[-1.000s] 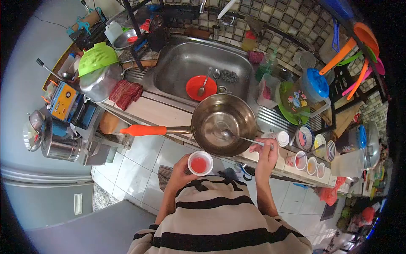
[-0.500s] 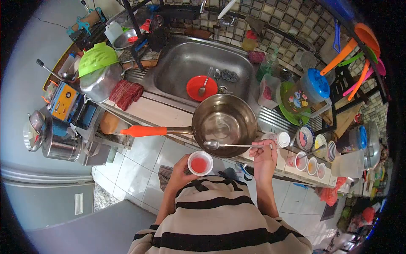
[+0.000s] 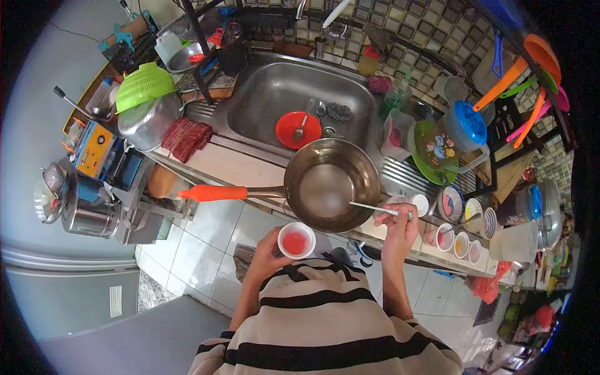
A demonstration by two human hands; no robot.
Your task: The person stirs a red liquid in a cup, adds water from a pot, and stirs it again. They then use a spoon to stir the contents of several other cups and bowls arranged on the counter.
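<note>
My left hand [image 3: 265,255] is wrapped round a small white cup [image 3: 311,242] with red contents [image 3: 295,241], held just below the pan in view. A wide metal saucepan [image 3: 366,164] with an orange handle [image 3: 215,193] sits on the counter edge by the sink. In my right hand [image 3: 399,236] is a spoon [image 3: 369,207]; its handle slants into the pan, and its bowl is hidden in the cloudy liquid [image 3: 325,189] there. Another white cup [image 3: 419,205] stands just beyond my right hand.
Several small cups [image 3: 444,237] with coloured contents line the counter at right. The sink [image 3: 250,106] holds a red bowl [image 3: 284,134], spoons and a scouring pad [image 3: 339,112]. A dark red cloth [image 3: 186,139] lies left of it. A lidded jug [image 3: 465,134] stands on the right.
The spoon's bowl has gone from above the pan down into its liquid, which now looks whitish in the middle. My left hand with the cup has hardly moved.
</note>
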